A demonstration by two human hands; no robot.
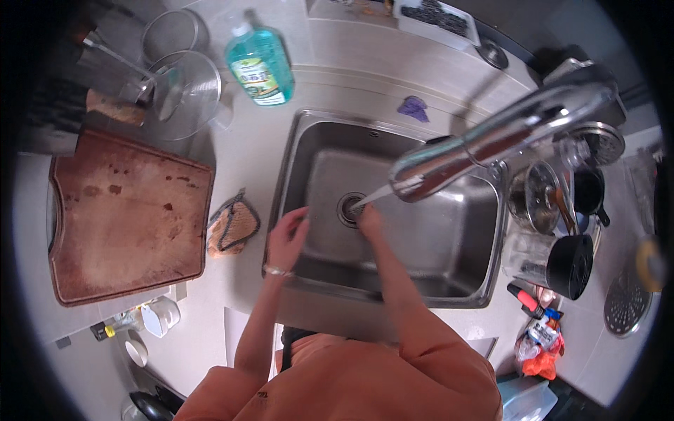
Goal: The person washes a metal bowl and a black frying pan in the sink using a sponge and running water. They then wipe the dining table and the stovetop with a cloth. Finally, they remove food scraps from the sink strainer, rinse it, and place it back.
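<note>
My right hand is over the drain of the stainless steel sink, where a stream of water from the chrome faucet meets it. Its fingers are blurred, so whether it holds anything is unclear. My left hand, with a bracelet at the wrist, hovers at the sink's left side with fingers apart and nothing in it. An orange cloth with a dark edge lies on the counter to its left.
A wooden cutting board lies at left. Behind the sink are a bottle of green liquid and a purple cloth. A glass-lidded pot, a black-lidded jar and plastic packets stand close along the right.
</note>
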